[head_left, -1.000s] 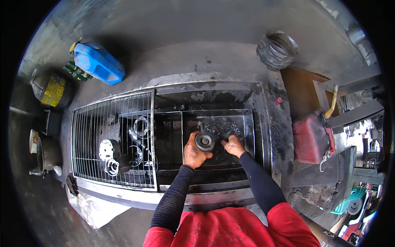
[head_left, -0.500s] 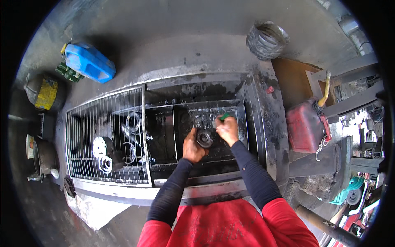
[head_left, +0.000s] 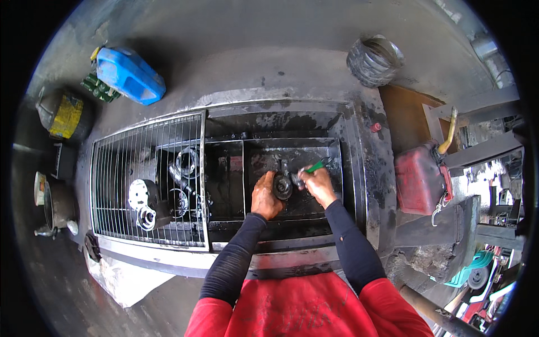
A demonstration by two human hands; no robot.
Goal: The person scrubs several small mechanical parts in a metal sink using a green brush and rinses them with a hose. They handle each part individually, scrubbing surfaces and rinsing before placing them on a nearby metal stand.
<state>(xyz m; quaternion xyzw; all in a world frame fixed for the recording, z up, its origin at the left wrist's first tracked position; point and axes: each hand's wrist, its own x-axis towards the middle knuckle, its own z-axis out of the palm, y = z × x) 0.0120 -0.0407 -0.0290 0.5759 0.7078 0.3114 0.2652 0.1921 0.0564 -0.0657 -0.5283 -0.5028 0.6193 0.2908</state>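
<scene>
My left hand (head_left: 266, 197) is closed around a dark, round metal part (head_left: 282, 187), held tilted with its ringed face toward the right. On its right, my right hand (head_left: 320, 187) grips a green-handled brush (head_left: 317, 166); the brush's head is blurred and lies against or close to the metal part. Both hands are over the right compartment of a dark, wet metal wash basin (head_left: 351, 163). Several round metal parts (head_left: 185, 163) sit under the bar grate at the basin's left, partly hidden by its bars.
A metal grate (head_left: 207, 185) covers the basin's left half, with a silver casting (head_left: 143, 196) on it. A blue jug (head_left: 130, 76) and a dark yellow-marked container (head_left: 66, 117) stand at the left. On the right are a red jerrycan (head_left: 416, 180) and a ribbed black container (head_left: 373, 60).
The metal part has tilted more onto its edge in my left hand. My right hand has shifted slightly nearer and right, and more of the green handle shows.
</scene>
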